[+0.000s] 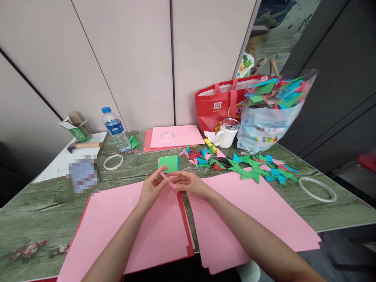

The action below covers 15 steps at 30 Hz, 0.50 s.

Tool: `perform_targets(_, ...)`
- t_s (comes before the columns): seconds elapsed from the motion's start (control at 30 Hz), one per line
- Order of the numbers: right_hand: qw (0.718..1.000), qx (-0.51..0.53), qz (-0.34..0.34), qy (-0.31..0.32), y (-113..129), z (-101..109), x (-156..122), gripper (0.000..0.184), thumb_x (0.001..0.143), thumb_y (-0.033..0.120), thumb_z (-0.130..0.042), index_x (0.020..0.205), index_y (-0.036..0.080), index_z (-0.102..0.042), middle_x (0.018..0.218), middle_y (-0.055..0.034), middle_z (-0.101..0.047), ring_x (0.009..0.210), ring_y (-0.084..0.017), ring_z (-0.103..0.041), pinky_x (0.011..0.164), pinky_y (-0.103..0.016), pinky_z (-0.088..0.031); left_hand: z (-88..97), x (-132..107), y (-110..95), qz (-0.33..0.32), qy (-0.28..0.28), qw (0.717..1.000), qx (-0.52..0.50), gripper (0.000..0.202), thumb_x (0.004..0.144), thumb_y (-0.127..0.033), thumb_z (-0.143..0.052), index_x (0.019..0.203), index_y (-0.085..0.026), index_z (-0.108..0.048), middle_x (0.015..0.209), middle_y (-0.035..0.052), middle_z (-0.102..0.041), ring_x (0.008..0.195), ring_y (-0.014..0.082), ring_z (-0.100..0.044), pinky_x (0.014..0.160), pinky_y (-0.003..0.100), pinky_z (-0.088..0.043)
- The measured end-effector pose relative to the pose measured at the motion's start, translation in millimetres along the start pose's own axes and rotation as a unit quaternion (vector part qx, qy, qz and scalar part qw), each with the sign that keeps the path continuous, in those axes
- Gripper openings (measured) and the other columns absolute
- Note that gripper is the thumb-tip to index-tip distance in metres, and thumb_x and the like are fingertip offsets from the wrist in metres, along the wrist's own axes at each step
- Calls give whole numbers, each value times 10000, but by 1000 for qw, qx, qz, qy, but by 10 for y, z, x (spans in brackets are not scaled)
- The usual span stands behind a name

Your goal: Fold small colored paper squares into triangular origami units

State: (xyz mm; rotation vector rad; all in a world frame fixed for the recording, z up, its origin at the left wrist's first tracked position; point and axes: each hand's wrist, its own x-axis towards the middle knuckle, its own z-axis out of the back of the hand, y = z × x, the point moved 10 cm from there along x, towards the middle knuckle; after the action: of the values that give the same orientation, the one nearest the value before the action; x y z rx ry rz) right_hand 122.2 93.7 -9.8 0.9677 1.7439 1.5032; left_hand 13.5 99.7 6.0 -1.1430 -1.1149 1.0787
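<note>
My left hand point(152, 187) and my right hand point(189, 182) meet over the table's middle. Together they pinch a narrow folded pink paper strip point(170, 183) that slants between the fingertips. Both hands have their fingers closed on it. Just behind them lies a small stack of green square paper point(168, 163). Under my forearms lie large pink sheets point(129, 231), and another pile of pink sheets point(258, 211) is on the right.
Folded paper triangles point(258, 167) in green, blue and pink are scattered behind. A white mug point(226, 134), a red bag point(220, 103), a clear bag of folded pieces point(273, 113), a water bottle point(115, 129), tape rings point(113, 161) point(317, 188) and a hammer point(85, 145) stand around.
</note>
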Motion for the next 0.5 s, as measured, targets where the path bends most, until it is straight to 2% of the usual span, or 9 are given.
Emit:
perform_targets(0.1, 999, -30, 15, 3, 12, -22, 1, 618, 540, 251, -758, 1114, 218, -532, 978, -52, -610, 927, -199, -590, 814, -347, -467, 5, -3, 3, 0, -10, 1000, 5, 576, 688, -375, -634, 1215, -209, -474, 1260, 125, -506, 1034, 270, -563, 858, 399, -459)
perform_targets(0.2, 999, -34, 21, -3, -3, -21, 5, 674, 503, 222, -777, 1121, 219, -506, 982, -48, -593, 878, -186, -600, 765, -327, -483, -32, -13, -15, -4, -1, 1000, 10, 599, 685, -375, -634, 1233, -212, -456, 1262, 119, -506, 1029, 263, -567, 843, 388, -472)
perform_targets(0.3, 1000, -6, 17, -2, -11, -20, 0, 588, 586, 254, -731, 1125, 216, -498, 973, -46, -588, 834, -166, -606, 735, -315, -491, -61, -24, -41, -12, 16, 1000, 19, 588, 708, -365, -615, 1251, -227, -437, 1306, 107, -461, 1074, 253, -536, 872, 372, -451)
perform_targets(0.4, 1000, 13, 19, -15, 5, 18, -1, 478, 663, 295, -670, 1106, 204, -514, 963, -49, -598, 862, -167, -596, 728, -299, -491, -38, -27, -81, -35, 20, 998, 48, 543, 756, -355, -568, 1264, -224, -429, 1340, 94, -419, 1169, 245, -446, 931, 351, -394)
perform_targets(0.5, 999, 41, 16, -29, -6, 48, 18, 400, 708, 328, -615, 1076, 203, -519, 974, -49, -614, 879, -183, -597, 702, -303, -504, -29, -25, -89, -50, 25, 996, 67, 534, 791, -356, -524, 1289, -215, -396, 1338, 95, -422, 1199, 240, -403, 920, 325, -394)
